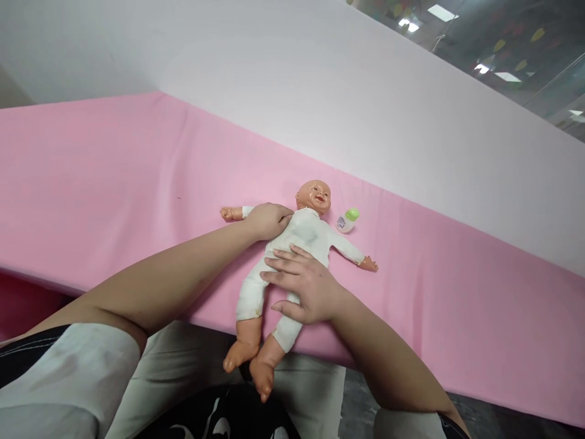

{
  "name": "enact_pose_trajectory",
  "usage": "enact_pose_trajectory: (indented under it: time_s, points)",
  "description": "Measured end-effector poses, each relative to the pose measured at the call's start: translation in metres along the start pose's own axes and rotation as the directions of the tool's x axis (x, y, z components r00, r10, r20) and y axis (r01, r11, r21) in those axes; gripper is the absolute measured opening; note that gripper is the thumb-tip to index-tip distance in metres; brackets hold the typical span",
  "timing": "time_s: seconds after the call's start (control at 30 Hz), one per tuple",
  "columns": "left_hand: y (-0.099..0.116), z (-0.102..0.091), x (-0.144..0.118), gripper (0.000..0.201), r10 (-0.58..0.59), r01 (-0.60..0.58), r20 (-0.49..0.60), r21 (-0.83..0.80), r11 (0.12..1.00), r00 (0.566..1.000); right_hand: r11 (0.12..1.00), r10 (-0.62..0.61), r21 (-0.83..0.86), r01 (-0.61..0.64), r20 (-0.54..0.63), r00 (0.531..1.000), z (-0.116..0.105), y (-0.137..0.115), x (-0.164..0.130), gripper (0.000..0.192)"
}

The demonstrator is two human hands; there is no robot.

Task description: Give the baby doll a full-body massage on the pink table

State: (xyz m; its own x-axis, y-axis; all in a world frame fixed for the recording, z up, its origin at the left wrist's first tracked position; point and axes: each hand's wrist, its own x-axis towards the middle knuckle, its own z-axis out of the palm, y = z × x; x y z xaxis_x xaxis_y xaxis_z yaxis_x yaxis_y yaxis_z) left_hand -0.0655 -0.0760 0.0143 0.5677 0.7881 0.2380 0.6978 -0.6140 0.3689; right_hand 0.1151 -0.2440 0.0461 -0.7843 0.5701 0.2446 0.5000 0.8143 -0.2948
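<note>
A baby doll with a cloth body lies face up on the pink-covered table, its bare feet hanging past the near edge. At the doll's shoulder, on the left side of the view, my left hand is closed over the upper arm. Its fingers are bent and partly hidden. My right hand lies across the doll's lower belly and hip, fingers spread and flat, thumb over the thigh. Beside the doll's head is a small clear bottle with a green cap; neither hand touches it.
The pink cloth covers a long table that runs across the view. A white wall rises behind it, with a glass pane at upper right. Below the near edge are my lap and a pale fabric seat.
</note>
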Motion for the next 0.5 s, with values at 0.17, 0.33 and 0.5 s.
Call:
enact_pose_trajectory:
  time_s: [0.17, 0.33, 0.5]
  points:
    - [-0.004, 0.002, 0.002, 0.047, 0.098, -0.100, 0.050, 0.032, 0.994, 0.994, 0.983, 0.168, -0.081, -0.164, 0.032, 0.985, -0.002, 0.020, 0.000, 0.089]
    - [-0.003, 0.003, 0.003, 0.048, 0.119, -0.124, 0.071, 0.067, 0.990, 0.990, 0.916, 0.394, -0.073, -0.395, -0.031, 0.919, -0.010, 0.065, -0.012, 0.080]
    - [0.013, -0.005, -0.003, 0.041, 0.095, -0.093, -0.002, 0.153, 0.984, 0.995, 0.806, 0.575, -0.020, -0.592, -0.213, 0.790, -0.011, 0.093, -0.022, 0.058]
